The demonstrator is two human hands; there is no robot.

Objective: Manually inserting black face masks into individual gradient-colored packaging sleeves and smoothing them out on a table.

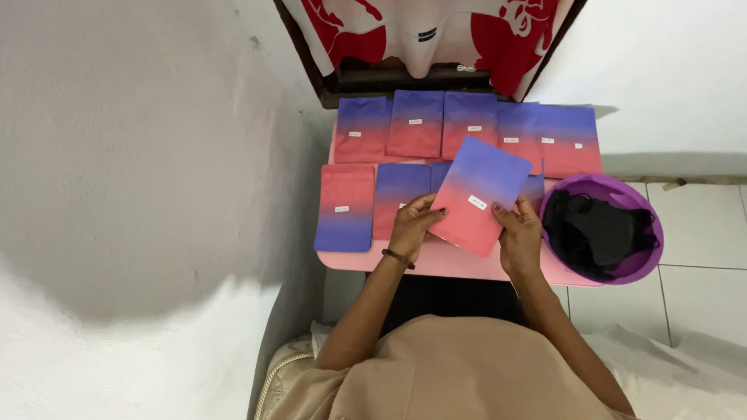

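**Pouch held over the pink bench**

The blue-to-pink pouch (476, 194) is gripped at both lower edges by the left hand (412, 225) and right hand (520, 237), tilted above the bench (443, 260). Right sits a purple bowl (650, 233); beyond, pouch rows (467, 128).

Pouches (467, 124) crowd the table (451, 260) — bowl (646, 210) blocks right — front edge free.

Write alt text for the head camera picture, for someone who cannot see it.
Seen from above, a person's left hand and right hand hold a purple-to-pink pouch over a small pink table covered with rows of matching pouches. A purple bowl of black fabric sits at the right.
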